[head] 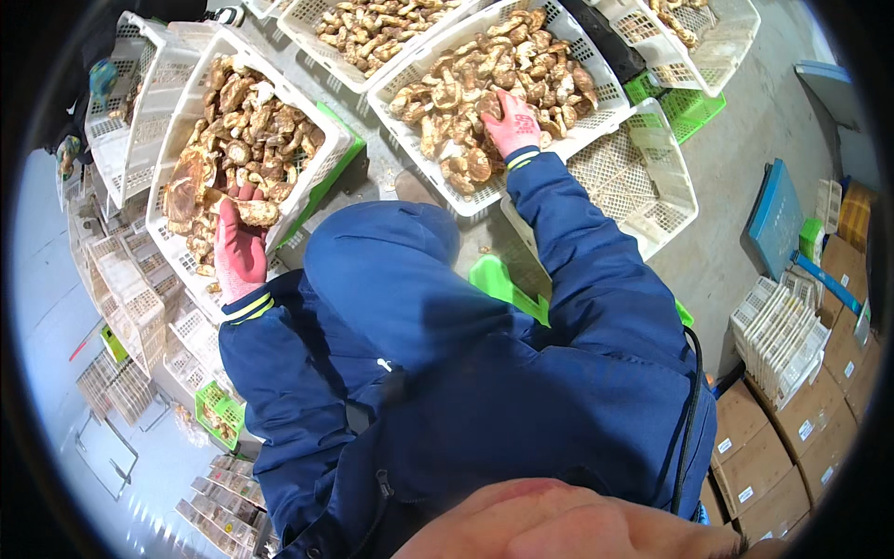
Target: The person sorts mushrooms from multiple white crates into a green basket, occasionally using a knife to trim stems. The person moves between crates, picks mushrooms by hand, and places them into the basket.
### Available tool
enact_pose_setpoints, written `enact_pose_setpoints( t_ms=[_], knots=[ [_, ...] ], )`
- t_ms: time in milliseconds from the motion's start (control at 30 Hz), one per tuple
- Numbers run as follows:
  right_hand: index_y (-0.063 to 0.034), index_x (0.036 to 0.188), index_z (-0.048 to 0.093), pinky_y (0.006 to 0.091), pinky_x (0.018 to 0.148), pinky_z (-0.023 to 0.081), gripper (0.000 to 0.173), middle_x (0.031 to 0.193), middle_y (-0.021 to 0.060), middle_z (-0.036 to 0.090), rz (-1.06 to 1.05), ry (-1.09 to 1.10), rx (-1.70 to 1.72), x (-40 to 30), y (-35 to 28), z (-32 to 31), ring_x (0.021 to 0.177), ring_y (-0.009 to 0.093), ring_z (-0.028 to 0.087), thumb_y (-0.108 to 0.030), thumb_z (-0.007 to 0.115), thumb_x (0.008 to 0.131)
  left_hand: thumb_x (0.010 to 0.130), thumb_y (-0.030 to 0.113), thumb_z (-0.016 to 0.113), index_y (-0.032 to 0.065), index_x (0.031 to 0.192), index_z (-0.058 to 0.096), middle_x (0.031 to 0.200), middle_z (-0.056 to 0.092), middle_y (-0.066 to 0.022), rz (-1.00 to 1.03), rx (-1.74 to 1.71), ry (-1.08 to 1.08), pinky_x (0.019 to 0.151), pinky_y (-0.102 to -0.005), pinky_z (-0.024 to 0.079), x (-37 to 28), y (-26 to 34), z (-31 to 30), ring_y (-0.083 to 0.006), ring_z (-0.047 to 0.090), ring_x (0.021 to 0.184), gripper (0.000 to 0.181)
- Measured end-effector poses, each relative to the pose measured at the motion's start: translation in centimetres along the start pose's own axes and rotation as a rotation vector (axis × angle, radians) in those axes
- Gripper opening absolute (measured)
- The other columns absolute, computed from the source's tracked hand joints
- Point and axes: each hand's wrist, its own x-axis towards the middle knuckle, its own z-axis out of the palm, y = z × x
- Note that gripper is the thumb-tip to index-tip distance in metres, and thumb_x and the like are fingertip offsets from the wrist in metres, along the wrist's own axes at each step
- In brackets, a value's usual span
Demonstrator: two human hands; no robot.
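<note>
My left hand [239,251], in a pink coated work glove, is turned palm up at the near side of the left white plastic crate [334,143]. Across its fingers lies a thick pale-stemmed mushroom [255,212]. A large brown mushroom cap [187,180] sits just left of it, over heaped mushrooms [262,133]. My right hand [515,124], gloved alike, reaches into the right white crate [466,204]. Its thumb and fingers close around a brown mushroom cap [491,105] among many whole mushrooms [454,84]. The palm hides part of that pile.
Right of my right forearm stands a white crate [614,168] with a mesh bottom. Another mushroom-filled crate [353,77] is ahead. Stacked crates [133,279] line the left. A blue platform scale [774,220] and cardboard boxes [761,482] are at right. A co-worker's patterned glove [103,78] shows upper left.
</note>
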Motion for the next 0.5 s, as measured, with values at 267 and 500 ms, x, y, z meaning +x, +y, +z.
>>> enact_pose_setpoints(
  t_ms=[267,500],
  knots=[
    [-0.0100,0.124,0.048,0.0389,0.091,0.043,0.057,0.116,0.0137,0.054,-0.140,-0.060,0.030,-0.5,-4.6,3.2,0.109,0.030,0.051,-0.036,0.065,0.077,0.091,0.039,0.054,0.0072,0.130,0.041,0.128,0.049,-0.0080,0.057,0.050,0.098,0.098,-0.0379,0.037,-0.5,0.2,-1.6,-0.0214,0.046,0.119,0.053],
    [-0.0088,0.132,0.040,0.0389,0.093,0.041,0.067,0.130,0.0150,0.046,-0.072,-0.140,-0.039,-1.2,-6.0,6.6,0.115,0.029,0.048,-0.042,0.062,0.079,0.092,0.037,0.052,0.0042,0.130,0.041,0.128,0.048,-0.0110,0.073,0.027,0.083,0.098,-0.0397,0.039,-0.5,-0.2,-1.8,-0.0236,0.047,0.118,0.052]
  ],
)
